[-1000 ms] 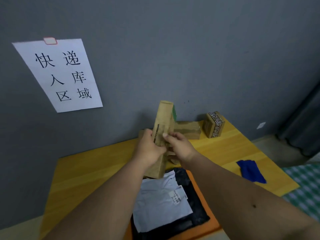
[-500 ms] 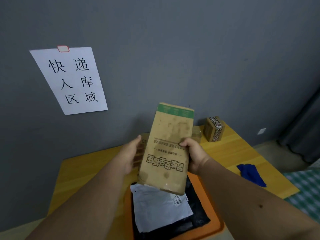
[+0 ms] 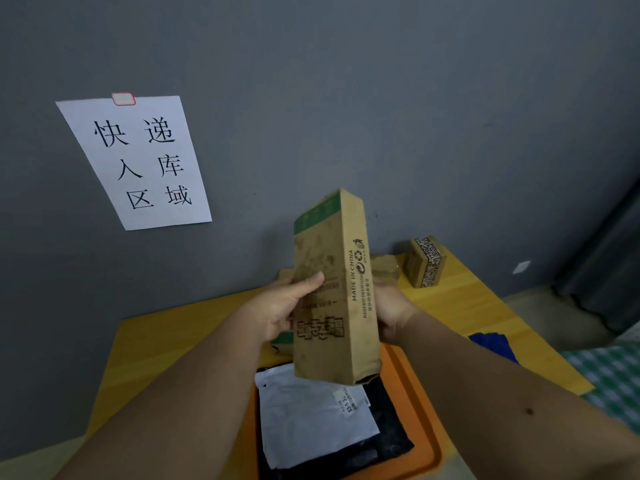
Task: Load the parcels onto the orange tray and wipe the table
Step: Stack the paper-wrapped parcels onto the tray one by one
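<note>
Two hands are on one tall brown cardboard box [image 3: 332, 292], held up on end above the orange tray [image 3: 420, 410]. It's a scuffed kraft carton with a green band across the top, blocky dark lettering low on the front face, and "MADE IN CHINA" plus recycling symbols running up the narrow side. The left hand [image 3: 287, 306] has its thumb laid over the front face, fingers wrapped behind, so that grip is closed on the box. The right hand [image 3: 391, 306] holds the far side, mostly hidden behind the carton. Down in the tray there's a white mailer bag [image 3: 311, 417] with a small label, lying on a black bag [image 3: 391, 441]. On the yellow counter [image 3: 166, 348], far right, sits a small box [image 3: 424, 261] with a black-and-white pattern, and a blue cloth [image 3: 493, 344] lies near the right edge. A white sign [image 3: 135, 161] with Chinese characters hangs on the grey wall.
</note>
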